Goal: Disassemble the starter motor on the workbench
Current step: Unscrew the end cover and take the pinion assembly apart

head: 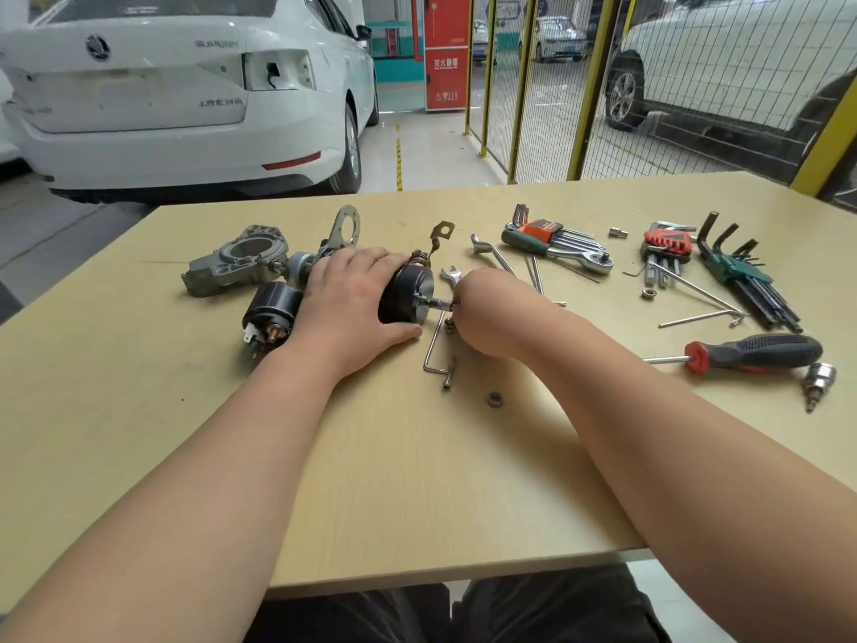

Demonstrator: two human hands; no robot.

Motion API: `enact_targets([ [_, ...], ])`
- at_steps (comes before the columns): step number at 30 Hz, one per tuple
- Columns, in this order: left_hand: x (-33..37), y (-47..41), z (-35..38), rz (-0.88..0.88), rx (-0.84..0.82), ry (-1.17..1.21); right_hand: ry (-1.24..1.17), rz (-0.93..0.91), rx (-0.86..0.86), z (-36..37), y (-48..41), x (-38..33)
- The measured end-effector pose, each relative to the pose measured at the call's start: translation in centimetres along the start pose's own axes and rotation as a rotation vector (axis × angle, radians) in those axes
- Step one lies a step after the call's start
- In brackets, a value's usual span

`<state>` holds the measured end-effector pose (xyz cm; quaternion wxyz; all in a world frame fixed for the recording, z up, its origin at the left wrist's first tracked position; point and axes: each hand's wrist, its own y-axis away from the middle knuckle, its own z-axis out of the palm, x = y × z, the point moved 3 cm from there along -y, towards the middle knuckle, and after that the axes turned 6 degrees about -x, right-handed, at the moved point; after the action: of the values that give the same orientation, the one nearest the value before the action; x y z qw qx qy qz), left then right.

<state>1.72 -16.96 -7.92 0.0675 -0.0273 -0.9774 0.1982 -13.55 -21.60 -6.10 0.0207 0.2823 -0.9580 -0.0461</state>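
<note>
Running bright and even, lighting the desk (417, 457) softly from overhead. Throwing only faint, short shadows beside the screwdriver (760, 352). Washing out slightly on the white car (162, 109). Bowing the fence (533, 85) outward toward the frame edges, blurring mildly in the background.
</note>
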Motion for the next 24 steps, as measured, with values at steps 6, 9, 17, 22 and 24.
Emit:
enact_targets([
  [6, -0.2, 0.2, -0.7, 0.037, 0.043, 0.097, -0.049, 0.027, 0.159, 0.1, 0.0, 0.1],
  [9, -0.6, 0.3, -1.1, 0.013, 0.088, 0.183, -0.012, 0.025, 0.291, -0.7, 0.2, 0.3],
  [17, -0.7, 0.6, -1.3, -0.02, 0.122, 0.25, -0.078, -0.016, 0.17, -1.1, 0.6, -0.1],
  [22, -0.5, 0.7, -1.3, -0.022, 0.114, 0.223, 0.051, -0.013, 0.298, -1.5, 0.5, -0.1],
  [24, -0.4, 0.8, -1.4, -0.019, 0.111, 0.221, 0.078, 0.01, 0.288, -1.5, 0.3, 0.0],
])
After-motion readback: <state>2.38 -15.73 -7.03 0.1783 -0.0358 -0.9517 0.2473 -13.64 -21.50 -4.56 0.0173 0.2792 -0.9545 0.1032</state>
